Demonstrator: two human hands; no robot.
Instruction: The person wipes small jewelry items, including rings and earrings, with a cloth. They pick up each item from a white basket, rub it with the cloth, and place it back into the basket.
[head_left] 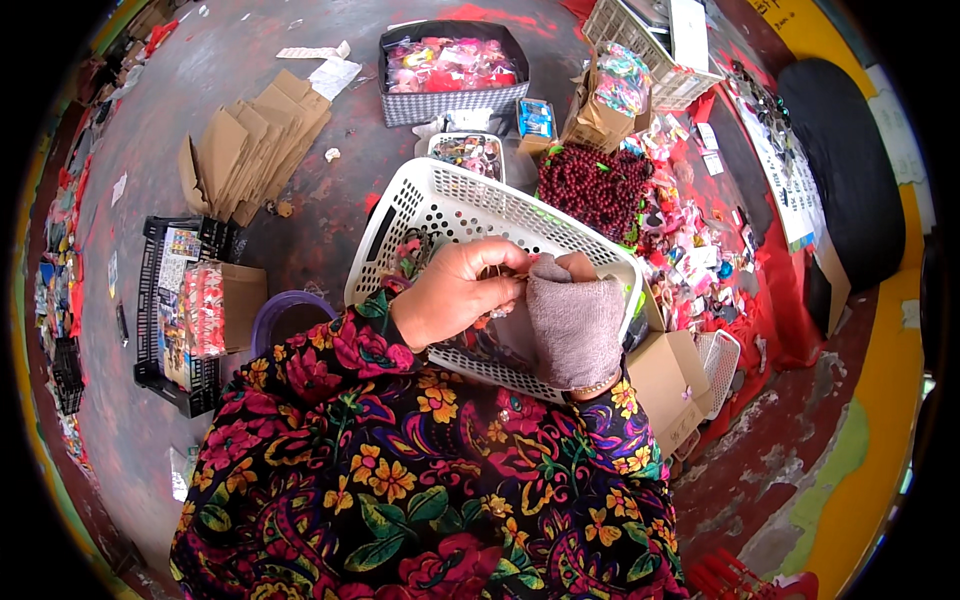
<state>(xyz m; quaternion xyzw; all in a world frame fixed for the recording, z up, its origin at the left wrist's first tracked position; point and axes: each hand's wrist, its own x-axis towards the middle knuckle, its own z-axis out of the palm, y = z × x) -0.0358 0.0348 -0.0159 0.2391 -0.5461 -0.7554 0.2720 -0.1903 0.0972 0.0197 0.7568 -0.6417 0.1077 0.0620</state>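
My left hand (458, 290) is bare and closed, its thumb and fingers pinched together above a white perforated plastic basket (395, 215). My right hand (572, 325) is covered by a greyish-mauve knitted cloth like a fingerless glove, with bare fingertips showing at its top. The two hands meet fingertip to fingertip over the basket. Whatever small thing lies between them is too little to name. Inside the basket, partly hidden by my hands and sleeves, are small mixed items (412, 250) along its left side.
Beyond the basket stand a checkered bin (450, 108) of pink packets and a small white tray (468, 155). Dark red beads (595, 190) heap at the right, beside colourful scraps. Flattened cardboard (255, 145), a black crate (150, 330) and a purple bucket (262, 325) lie left; an open carton (668, 385) sits right.
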